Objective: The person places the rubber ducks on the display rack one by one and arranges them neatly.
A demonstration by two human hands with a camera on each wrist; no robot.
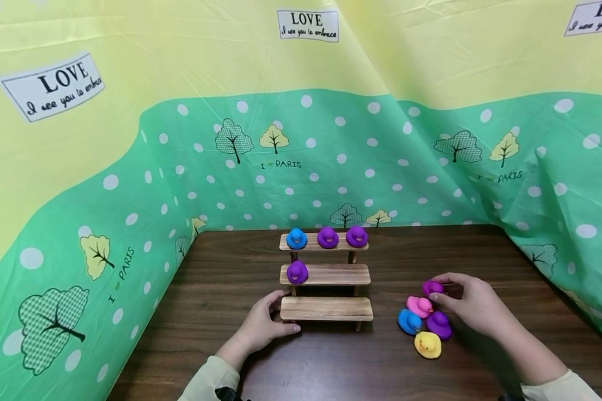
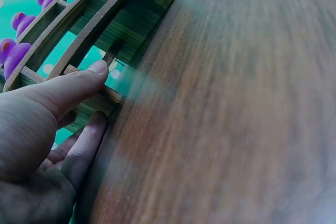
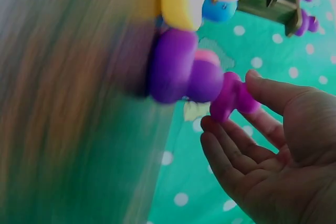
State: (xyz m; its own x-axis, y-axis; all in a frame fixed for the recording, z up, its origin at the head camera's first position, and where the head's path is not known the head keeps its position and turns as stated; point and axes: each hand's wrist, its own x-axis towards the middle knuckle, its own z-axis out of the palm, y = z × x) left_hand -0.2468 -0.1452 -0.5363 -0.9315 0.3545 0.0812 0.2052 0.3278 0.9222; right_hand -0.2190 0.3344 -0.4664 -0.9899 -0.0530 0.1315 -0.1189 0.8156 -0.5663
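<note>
My left hand (image 1: 264, 324) grips the lower left end of a three-step wooden display stand (image 1: 326, 308); in the left wrist view the thumb (image 2: 84, 85) lies on one side of its side leg and the fingers on the other. My right hand (image 1: 474, 305) pinches a purple rubber duck (image 1: 433, 288) between thumb and fingertips, at the far end of a loose group. In that group are a pink duck (image 1: 420, 306), a blue duck (image 1: 409, 322), another purple duck (image 1: 438, 325) and a yellow duck (image 1: 428, 345).
On the stand's top step sit a blue duck (image 1: 296, 239) and two purple ducks, one at the middle (image 1: 328, 238) and one at the right. The middle step carries a purple duck (image 1: 297, 272) at its left end. A patterned cloth (image 1: 331, 156) walls the dark wooden table (image 1: 221, 267).
</note>
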